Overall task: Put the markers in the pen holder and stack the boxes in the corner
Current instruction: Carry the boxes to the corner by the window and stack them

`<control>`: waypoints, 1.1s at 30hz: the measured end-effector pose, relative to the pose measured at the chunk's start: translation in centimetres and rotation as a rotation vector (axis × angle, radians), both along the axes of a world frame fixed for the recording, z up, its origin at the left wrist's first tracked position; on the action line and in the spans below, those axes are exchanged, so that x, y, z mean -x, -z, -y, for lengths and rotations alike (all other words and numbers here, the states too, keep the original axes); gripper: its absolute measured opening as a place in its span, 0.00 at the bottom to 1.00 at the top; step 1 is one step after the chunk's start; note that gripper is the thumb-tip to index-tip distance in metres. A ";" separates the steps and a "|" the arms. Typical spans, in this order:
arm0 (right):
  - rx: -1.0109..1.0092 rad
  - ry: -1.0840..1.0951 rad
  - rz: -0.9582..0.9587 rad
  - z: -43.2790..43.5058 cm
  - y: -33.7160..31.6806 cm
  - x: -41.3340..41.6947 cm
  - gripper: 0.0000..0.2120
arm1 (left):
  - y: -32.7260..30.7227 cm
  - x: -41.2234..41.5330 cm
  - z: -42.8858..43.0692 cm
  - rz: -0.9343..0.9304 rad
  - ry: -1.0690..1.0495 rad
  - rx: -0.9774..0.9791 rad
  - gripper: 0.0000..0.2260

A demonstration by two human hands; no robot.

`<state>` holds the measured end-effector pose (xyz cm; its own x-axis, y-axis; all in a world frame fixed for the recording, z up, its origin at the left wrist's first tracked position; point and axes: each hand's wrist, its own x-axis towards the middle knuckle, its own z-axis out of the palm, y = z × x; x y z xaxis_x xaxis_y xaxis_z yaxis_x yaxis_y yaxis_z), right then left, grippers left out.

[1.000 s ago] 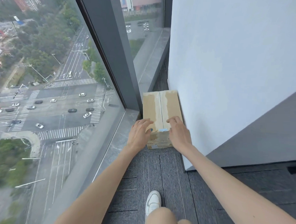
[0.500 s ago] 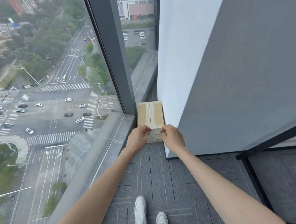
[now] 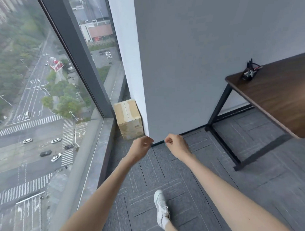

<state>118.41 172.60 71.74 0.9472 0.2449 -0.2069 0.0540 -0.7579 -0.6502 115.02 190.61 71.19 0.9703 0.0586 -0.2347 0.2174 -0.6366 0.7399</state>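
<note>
Left hand (image 3: pixel 141 147) and right hand (image 3: pixel 175 145) fingers curled in, holding nothing, boxes (image 3: pixel 129 119) stacked just beyond left fingers, apart, pen holder (image 3: pixel 249 74) on table (image 3: pixel 278 97) well right of right fingers

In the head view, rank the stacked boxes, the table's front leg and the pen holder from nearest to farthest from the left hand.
From the left hand:
1. The stacked boxes, just ahead, on the floor in the corner.
2. The table's front leg, off to the right.
3. The pen holder, farther right, up on the tabletop near its corner.
</note>
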 end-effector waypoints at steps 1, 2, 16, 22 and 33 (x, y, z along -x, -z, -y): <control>0.001 0.030 -0.007 2.0 0.2 2.2 0.05 | 0.3 1.5 1.7 -0.008 0.026 0.001 0.10; 0.001 0.061 -0.016 3.9 0.3 4.4 0.06 | 0.6 2.9 3.3 -0.021 0.055 0.004 0.10; -0.014 0.538 -0.154 32.3 1.9 29.7 0.09 | 0.9 18.1 32.4 -0.139 0.656 -0.034 0.09; -0.054 0.780 -0.172 46.9 2.6 42.2 0.09 | 2.4 26.2 49.0 -0.190 0.868 -0.037 0.09; -0.099 1.216 -0.172 75.5 4.1 71.4 0.07 | 4.2 48.8 82.4 -0.351 1.218 -0.012 0.10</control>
